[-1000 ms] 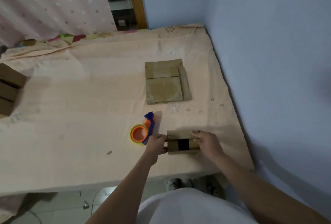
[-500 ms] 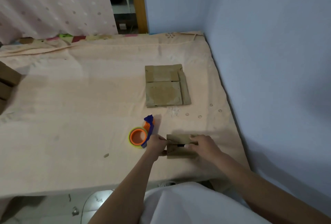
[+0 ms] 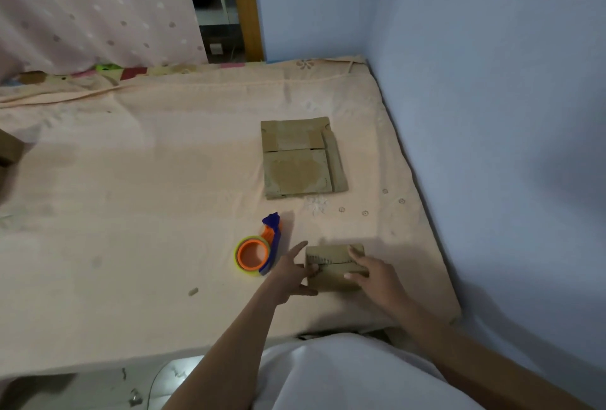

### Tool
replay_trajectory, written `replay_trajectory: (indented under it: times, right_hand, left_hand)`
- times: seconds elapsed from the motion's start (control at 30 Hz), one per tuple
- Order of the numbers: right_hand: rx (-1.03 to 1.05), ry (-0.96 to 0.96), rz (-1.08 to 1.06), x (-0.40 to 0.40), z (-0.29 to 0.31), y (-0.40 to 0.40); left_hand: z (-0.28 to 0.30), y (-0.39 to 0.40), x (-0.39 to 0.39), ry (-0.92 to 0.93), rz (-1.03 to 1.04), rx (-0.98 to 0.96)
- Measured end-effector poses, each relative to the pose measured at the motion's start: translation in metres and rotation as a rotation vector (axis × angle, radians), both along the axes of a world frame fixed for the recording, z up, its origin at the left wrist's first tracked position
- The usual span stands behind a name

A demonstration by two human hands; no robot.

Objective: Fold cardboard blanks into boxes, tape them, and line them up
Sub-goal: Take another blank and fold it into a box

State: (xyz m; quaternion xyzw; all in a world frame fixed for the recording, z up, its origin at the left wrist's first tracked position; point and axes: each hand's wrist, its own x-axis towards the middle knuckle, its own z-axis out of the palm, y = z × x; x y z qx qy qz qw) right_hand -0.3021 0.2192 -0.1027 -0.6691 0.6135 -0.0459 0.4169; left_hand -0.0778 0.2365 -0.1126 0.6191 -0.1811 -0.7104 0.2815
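A small brown cardboard box point(image 3: 331, 270) lies near the front edge of the peach-covered table point(image 3: 131, 213), its top flaps closed. My right hand point(image 3: 372, 273) rests on its right half, fingers pressing the flaps down. My left hand point(image 3: 290, 273) touches the box's left end with spread, straight fingers, the index finger pointing away. A stack of flat cardboard blanks point(image 3: 301, 158) lies farther back. An orange and blue tape dispenser point(image 3: 259, 250) sits just left of my left hand.
A blue wall point(image 3: 492, 114) runs along the table's right edge. Part of a brown cardboard box point(image 3: 8, 150) shows at the far left edge. A dotted curtain point(image 3: 91, 6) hangs behind the table. A small scrap point(image 3: 193, 291) lies on the cloth.
The dark gap between the box's flaps has closed under my hands. My left hand's fingers have straightened and spread, the index finger now pointing away from the box.
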Motion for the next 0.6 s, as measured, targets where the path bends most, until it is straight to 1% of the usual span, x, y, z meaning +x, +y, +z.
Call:
replay_trajectory:
  times: [0.07,0.13,0.33,0.47,0.57,0.6]
  right_hand:
    - [0.035,-0.087,-0.102,-0.003,-0.004,0.003]
    - [0.030,-0.138,-0.190,-0.003,-0.007,0.003]
    - [-0.002,-0.209,-0.288,0.017,0.005,-0.011]
    - [-0.042,-0.166,-0.263,0.034,0.014,-0.044]
    - [-0.074,-0.040,-0.188,0.042,0.013,-0.058]
    - [-0.096,0.031,-0.142,0.046,0.012,-0.060]
  left_hand:
    - [-0.006,0.003,-0.001,0.061,0.010,-0.020]
    - [-0.010,0.004,-0.001,0.081,0.014,-0.045]
    - [0.000,-0.012,0.008,0.047,0.030,-0.114]
    - [0.002,-0.044,0.013,-0.053,0.075,-0.164]
    - [-0.001,-0.058,0.009,-0.160,0.086,-0.143]
    - [-0.002,-0.059,0.008,-0.193,0.086,-0.132]
